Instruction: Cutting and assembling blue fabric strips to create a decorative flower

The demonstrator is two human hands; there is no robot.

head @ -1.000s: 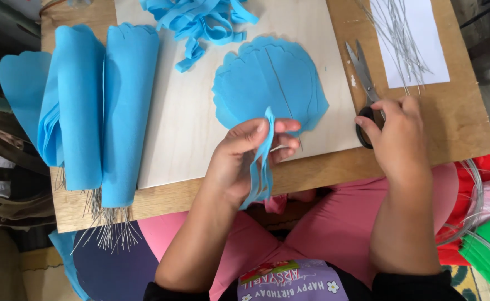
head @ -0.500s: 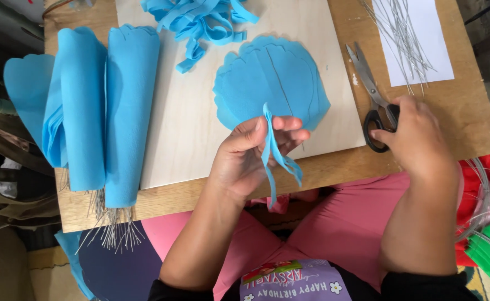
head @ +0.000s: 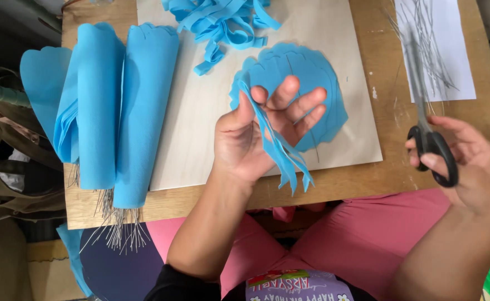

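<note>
My left hand (head: 259, 131) is raised palm up over the pale wooden board (head: 200, 111), pinching a narrow folded strip of blue foam (head: 281, 147) between thumb and fingers; the strip's cut ends hang down past the board's edge. My right hand (head: 467, 164) holds black-handled scissors (head: 430, 136) lifted off the table at the right, blades pointing away. Behind my left hand a round scalloped blue foam piece (head: 323, 83) lies flat on the board.
Rolled blue foam sheets (head: 116, 106) with thin wires (head: 116, 228) sticking out lie at the left. A heap of blue foam strips (head: 222, 25) sits at the board's far edge. A white sheet (head: 440, 44) bearing thin wires lies at the right on the brown table (head: 389, 184).
My right hand has picked the scissors up off the table and drawn them towards me. My left hand has risen and turned palm up with the blue strip.
</note>
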